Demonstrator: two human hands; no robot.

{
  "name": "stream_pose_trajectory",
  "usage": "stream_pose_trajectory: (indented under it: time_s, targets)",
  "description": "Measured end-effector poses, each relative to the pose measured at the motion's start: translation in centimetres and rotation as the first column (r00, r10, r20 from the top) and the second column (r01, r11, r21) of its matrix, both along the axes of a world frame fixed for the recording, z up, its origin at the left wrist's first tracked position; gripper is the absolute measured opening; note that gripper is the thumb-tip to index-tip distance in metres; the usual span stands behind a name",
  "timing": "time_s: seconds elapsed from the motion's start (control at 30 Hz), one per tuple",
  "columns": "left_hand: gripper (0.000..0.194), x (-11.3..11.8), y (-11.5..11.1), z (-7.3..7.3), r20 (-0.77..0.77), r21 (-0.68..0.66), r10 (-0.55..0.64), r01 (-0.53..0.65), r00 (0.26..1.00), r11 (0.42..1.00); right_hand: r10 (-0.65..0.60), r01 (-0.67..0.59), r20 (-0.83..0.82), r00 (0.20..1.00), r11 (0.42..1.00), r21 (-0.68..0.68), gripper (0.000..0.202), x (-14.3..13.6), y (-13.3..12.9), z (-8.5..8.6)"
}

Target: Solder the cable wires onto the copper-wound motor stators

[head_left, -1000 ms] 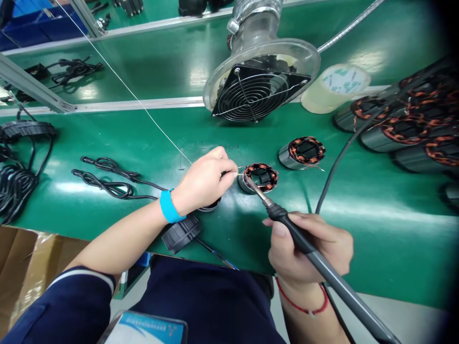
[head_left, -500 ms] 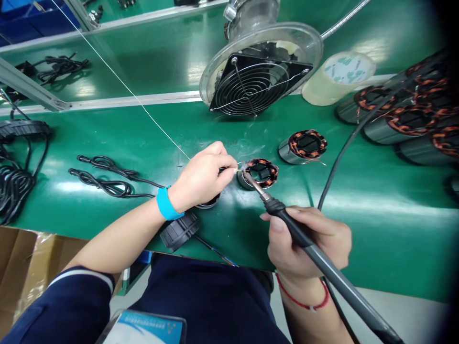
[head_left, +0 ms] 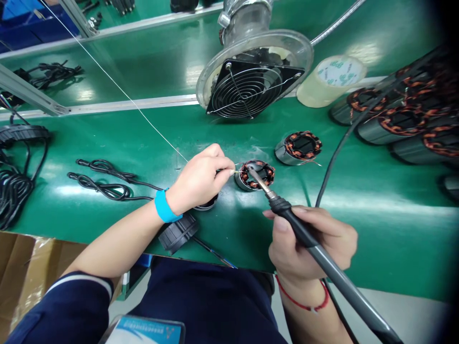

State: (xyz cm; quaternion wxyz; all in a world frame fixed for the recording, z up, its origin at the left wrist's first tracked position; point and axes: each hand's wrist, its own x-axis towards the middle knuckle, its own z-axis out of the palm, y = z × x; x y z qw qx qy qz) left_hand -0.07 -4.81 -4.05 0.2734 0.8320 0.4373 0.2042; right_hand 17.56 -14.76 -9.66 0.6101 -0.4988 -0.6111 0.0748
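My right hand (head_left: 313,241) is wrapped round the dark handle of a soldering iron (head_left: 322,265). The iron's metal tip is over the left part of a copper-wound stator (head_left: 267,179), with a wisp of smoke near it. My left hand (head_left: 201,179) pinches a thin wire (head_left: 238,171) at the stator's left edge. A thin white strand (head_left: 143,113) runs from the upper left down to this hand. Under the left hand another round part (head_left: 206,205) is mostly hidden. A second stator (head_left: 299,147) stands to the right.
A fan with a wire guard (head_left: 245,91) sits behind the stators, beside a tape roll (head_left: 330,79). More stators (head_left: 392,124) stand at right, with a black cord (head_left: 332,165) before them. Black cables (head_left: 107,184) lie left. A black ribbed cap (head_left: 177,234) is near the front edge.
The iron's tip has shifted slightly right, from the wire at the stator's left edge to over the stator. The right hand moved slightly right with it; the left still pinches the wire.
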Motion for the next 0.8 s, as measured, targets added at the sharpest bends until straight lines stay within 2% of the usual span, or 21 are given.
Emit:
stream_pose_trajectory:
  time_s: [0.13,0.23,0.3,0.4,0.47,0.57,0.67,0.8]
  targets:
    - [0.019,0.0,0.0,0.0,0.001,-0.005,0.001,-0.001,1.0,1.0,-0.05,0.049,0.026,0.998,0.999,0.007,0.021,-0.2,-0.3,-0.2]
    - [0.019,0.0,0.0,0.0,-0.002,-0.007,0.007,-0.007,1.0,1.0,-0.075,0.081,0.091,0.993,0.995,-0.062,0.03,-0.2,-0.2,0.6]
    - [0.019,0.0,0.0,0.0,-0.002,-0.007,0.008,-0.008,1.0,1.0,0.001,0.013,0.085,0.996,0.986,-0.164,0.035,0.1,0.5,1.6]
    - [0.018,0.0,0.0,-0.1,-0.017,-0.008,0.007,-0.007,1.0,1.0,0.129,-0.09,0.106,0.986,0.947,-0.308,0.032,0.6,2.4,3.0]
    - [0.018,0.1,0.1,0.0,-0.029,-0.011,0.007,-0.007,1.0,1.0,0.19,-0.124,0.153,0.97,0.925,-0.359,0.03,0.7,3.8,3.4]
    - [0.018,0.1,0.1,0.0,-0.026,-0.013,0.009,-0.009,1.0,1.0,0.241,-0.15,0.198,0.95,0.911,-0.385,0.037,0.4,4.9,3.0]
    - [0.017,0.0,0.2,0.0,0.009,-0.044,0.008,-0.008,1.0,0.999,0.216,-0.127,0.2,0.956,0.916,-0.382,0.038,-0.3,4.7,2.3]
    - [0.016,-0.1,0.4,0.1,0.08,-0.13,0.006,0.004,0.997,0.992,0.072,0.003,0.257,0.964,0.96,-0.281,0.037,-1.4,3.7,1.8]
